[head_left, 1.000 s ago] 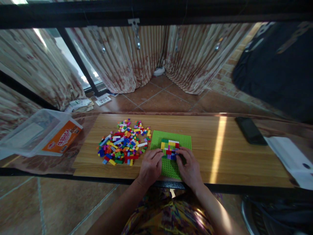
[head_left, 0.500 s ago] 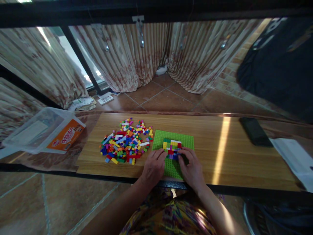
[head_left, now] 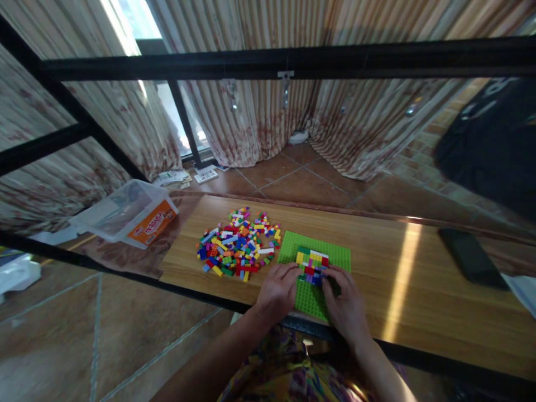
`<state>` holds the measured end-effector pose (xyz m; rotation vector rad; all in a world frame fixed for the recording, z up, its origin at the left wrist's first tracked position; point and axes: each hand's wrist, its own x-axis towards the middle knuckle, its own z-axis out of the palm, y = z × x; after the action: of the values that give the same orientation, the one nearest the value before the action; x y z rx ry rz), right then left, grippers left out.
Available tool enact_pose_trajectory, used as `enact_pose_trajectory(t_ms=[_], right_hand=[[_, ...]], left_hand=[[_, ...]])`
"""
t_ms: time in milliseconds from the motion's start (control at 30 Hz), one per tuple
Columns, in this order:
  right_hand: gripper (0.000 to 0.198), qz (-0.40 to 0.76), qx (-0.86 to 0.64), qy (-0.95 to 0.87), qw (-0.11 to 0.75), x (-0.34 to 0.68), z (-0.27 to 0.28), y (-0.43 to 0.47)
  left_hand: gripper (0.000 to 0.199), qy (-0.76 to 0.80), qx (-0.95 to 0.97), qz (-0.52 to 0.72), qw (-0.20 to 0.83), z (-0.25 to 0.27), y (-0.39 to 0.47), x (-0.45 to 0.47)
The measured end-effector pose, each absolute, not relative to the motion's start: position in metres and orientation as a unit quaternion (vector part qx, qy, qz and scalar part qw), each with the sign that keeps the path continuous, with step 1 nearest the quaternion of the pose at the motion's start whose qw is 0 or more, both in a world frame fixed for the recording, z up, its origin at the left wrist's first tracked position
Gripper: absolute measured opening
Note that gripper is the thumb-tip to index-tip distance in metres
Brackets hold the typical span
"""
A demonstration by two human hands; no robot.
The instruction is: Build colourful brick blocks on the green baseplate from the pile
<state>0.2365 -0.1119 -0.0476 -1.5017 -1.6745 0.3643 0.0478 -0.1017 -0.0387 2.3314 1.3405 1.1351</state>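
Observation:
A green studded baseplate (head_left: 312, 301) lies near the front edge of the table. On it sits a flat patch of toy bricks (head_left: 312, 259) in yellow, white, red, green and blue. My left hand (head_left: 278, 290) rests over the plate's left side, fingers curled together against the patch's front left corner; what they grip is hidden. At the patch's front right edge, my right hand (head_left: 345, 298) has thumb and fingertips closed on a blue brick (head_left: 317, 275), partly covered by the fingers.
Loose bricks in many colours form a pile (head_left: 238, 243) left of the plate. Farther left stands a clear plastic box (head_left: 125, 215) with an orange label. A black phone (head_left: 473, 257) lies on the wooden tabletop (head_left: 377, 268) at right. A dark bar (head_left: 234, 66) crosses beyond the table.
My view has swung left and tilted, shifting the whole scene right. Both hands keep nearly the same places at the brick patch, which looks unchanged.

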Motion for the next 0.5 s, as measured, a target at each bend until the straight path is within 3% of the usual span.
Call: enact_pose_trajectory(t_ms=[233, 500], right_hand=[[0.023, 0.13, -0.605, -0.673, 0.405, 0.258, -0.049, -0.107], [0.028, 0.145, -0.638, -0.646, 0.395, 0.279, -0.044, -0.102]], left_hand=[[0.025, 0.56, 0.717, 0.414, 0.029, -0.017, -0.103, -0.012], [0.026, 0.662, 0.668, 0.338, -0.035, -0.012, -0.097, -0.098]])
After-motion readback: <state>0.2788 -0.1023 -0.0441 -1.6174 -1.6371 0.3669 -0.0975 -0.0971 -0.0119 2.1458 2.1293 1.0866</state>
